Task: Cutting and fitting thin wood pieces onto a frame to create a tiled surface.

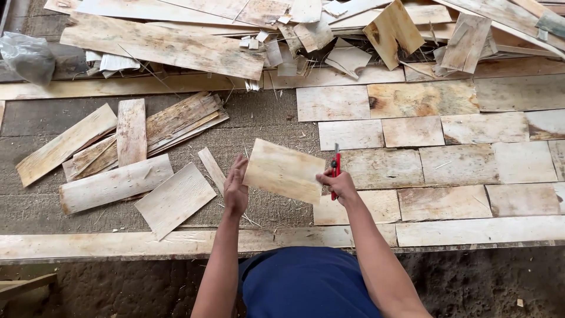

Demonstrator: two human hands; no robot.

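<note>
My left hand [236,187] grips the left edge of a thin, pale wood veneer sheet [283,171], held tilted above the ground. My right hand [338,184] holds a red utility knife [335,171] with its blade pointing up, and also touches the sheet's right edge. Under the right hand lie flat veneer pieces laid side by side in rows [447,165]. My blue clothing [306,282] shows at the bottom.
A loose heap of veneer strips [123,150] lies to the left on a dark mat [265,123]. A pile of scraps and long boards [306,35] runs along the top. A long plank [118,244] borders the near edge. A grey plastic bag [26,56] sits at top left.
</note>
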